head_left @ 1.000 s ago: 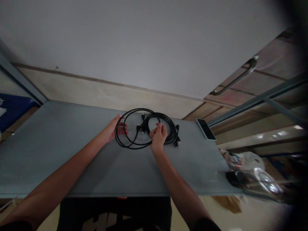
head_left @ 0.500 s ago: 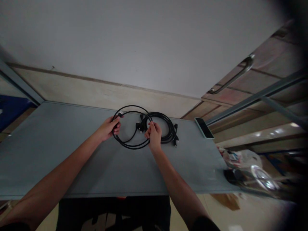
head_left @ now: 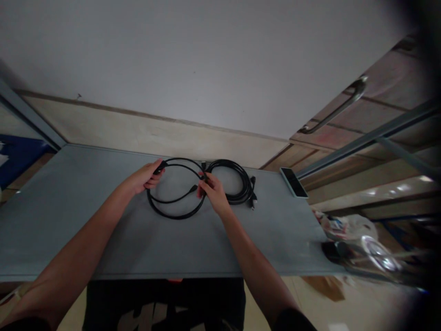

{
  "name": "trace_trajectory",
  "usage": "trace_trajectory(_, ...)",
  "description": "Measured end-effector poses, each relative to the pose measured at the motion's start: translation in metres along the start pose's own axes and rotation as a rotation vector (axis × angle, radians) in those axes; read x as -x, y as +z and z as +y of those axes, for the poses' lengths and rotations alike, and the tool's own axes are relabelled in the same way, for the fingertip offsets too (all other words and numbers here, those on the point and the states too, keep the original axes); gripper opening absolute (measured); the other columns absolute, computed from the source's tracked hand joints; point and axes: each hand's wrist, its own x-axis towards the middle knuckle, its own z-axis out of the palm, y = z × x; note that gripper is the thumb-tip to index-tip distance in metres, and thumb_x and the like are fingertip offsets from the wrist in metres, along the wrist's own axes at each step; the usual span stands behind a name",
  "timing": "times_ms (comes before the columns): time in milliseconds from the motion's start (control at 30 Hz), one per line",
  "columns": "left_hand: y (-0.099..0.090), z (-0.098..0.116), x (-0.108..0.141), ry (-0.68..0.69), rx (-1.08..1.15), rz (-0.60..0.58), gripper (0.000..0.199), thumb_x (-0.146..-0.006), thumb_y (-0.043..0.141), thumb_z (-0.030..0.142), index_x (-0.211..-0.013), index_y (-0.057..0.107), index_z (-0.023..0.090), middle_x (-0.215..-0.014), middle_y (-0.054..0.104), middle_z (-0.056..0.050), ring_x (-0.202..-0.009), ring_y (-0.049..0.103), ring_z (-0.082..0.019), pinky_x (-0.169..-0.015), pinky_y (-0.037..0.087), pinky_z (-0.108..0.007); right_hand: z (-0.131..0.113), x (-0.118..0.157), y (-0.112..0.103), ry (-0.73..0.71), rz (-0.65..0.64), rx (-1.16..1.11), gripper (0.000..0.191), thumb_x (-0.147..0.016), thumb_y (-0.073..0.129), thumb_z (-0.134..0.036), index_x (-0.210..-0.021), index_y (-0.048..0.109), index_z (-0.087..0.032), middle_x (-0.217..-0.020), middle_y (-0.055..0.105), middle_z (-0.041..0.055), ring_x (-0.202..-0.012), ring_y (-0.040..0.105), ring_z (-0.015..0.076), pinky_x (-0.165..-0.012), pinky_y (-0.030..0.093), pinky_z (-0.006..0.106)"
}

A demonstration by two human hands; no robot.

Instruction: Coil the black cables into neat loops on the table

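A black cable [head_left: 176,217] is looped between my two hands above the grey table. My left hand [head_left: 149,177] is closed on the loop's left side, near one of its connectors. On the opposite side, my right hand [head_left: 212,189] pinches the strands. One connector end [head_left: 193,188] hangs inside the loop, just left of my right fingers. Directly beyond my right hand lies a second coil of black cable [head_left: 245,184], with connectors sticking out on its right.
A phone [head_left: 294,182] lies at the table's right rear. The grey tabletop [head_left: 165,253] meets a pale wall behind. Near the right front edge are a dark object [head_left: 332,253] and a blurred clear item. A metal handle [head_left: 336,110] is at upper right.
Both hands have moved left with the looped cable, drawing it off the coil on the right. The loop now sits slightly nearer to me. The other coil stays where it was.
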Motion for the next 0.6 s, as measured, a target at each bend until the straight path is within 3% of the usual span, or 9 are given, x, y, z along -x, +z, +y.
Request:
trace_trajectory(100, 0.002, 0.004, 0.01, -0.097, -0.13, -0.091, 0.049, -0.084, 0.058, 0.064, -0.067, 0.057, 0.018, -0.048, 0.02, 0.009, -0.035, 0.012, -0.004, -0.033, 0.005, -0.018, -0.004, 0.003, 0.001, -0.015, -0.079, 0.039, 0.05, -0.079, 0.071, -0.035, -0.125, 0.057, -0.022, -0.064, 0.059, -0.0071, -0.046, 0.053, 0.009, -0.045, 0.044, 0.021)
trace_trajectory(233, 0.017, -0.005, 0.012, -0.146, -0.227, -0.161, 0.048, -0.081, 0.063, 0.063, -0.07, 0.063, 0.017, -0.049, 0.023, 0.008, -0.036, 0.015, -0.004, -0.035, 0.005, -0.018, -0.001, 0.01, 0.008, 0.05, -0.292, 0.185, 0.036, -0.084, 0.065, -0.034, -0.117, 0.065, -0.018, -0.058, 0.053, -0.0076, -0.042, 0.044, 0.007, -0.041, 0.036, 0.019)
trace_trajectory(300, 0.024, -0.014, 0.007, -0.118, -0.249, -0.137, 0.045, -0.081, 0.064, 0.061, -0.076, 0.066, 0.016, -0.049, 0.028, 0.007, -0.036, 0.018, -0.005, -0.035, 0.006, -0.019, 0.006, 0.012, 0.011, 0.034, -0.295, 0.275, 0.031, -0.088, 0.06, -0.034, -0.113, 0.067, -0.018, -0.055, 0.051, -0.0075, -0.042, 0.043, 0.0075, -0.041, 0.035, 0.02)
trace_trajectory(400, 0.033, -0.025, -0.001, 0.025, -0.316, -0.039, 0.039, -0.082, 0.065, 0.056, -0.075, 0.066, 0.017, -0.05, 0.04, 0.003, -0.037, 0.03, -0.008, -0.035, 0.015, -0.02, 0.016, 0.01, 0.013, -0.123, -0.18, 0.457, 0.029, -0.088, 0.06, -0.03, -0.114, 0.069, -0.02, -0.063, 0.06, -0.0037, -0.053, 0.052, 0.0105, -0.052, 0.044, 0.022)
trace_trajectory(467, 0.037, -0.029, -0.006, 0.19, -0.432, -0.001, 0.036, -0.082, 0.067, 0.05, -0.067, 0.065, 0.018, -0.052, 0.048, 0.0, -0.043, 0.039, -0.011, -0.039, 0.024, -0.02, 0.021, 0.008, 0.012, -0.23, -0.134, 0.564, 0.035, -0.087, 0.062, -0.027, -0.121, 0.067, -0.023, -0.08, 0.069, 0.0011, -0.067, 0.061, 0.0144, -0.066, 0.051, 0.027)
trace_trajectory(600, 0.044, -0.031, -0.009, 0.461, -0.714, -0.034, 0.032, -0.086, 0.062, 0.043, -0.066, 0.069, 0.018, -0.06, 0.06, -0.002, -0.057, 0.051, -0.015, -0.052, 0.034, -0.021, 0.023, 0.008, 0.011, -0.348, -0.144, 0.64, 0.046, -0.084, 0.067, -0.027, -0.13, 0.062, -0.026, -0.115, 0.07, 0.0082, -0.1, 0.065, 0.022, -0.091, 0.05, 0.037)
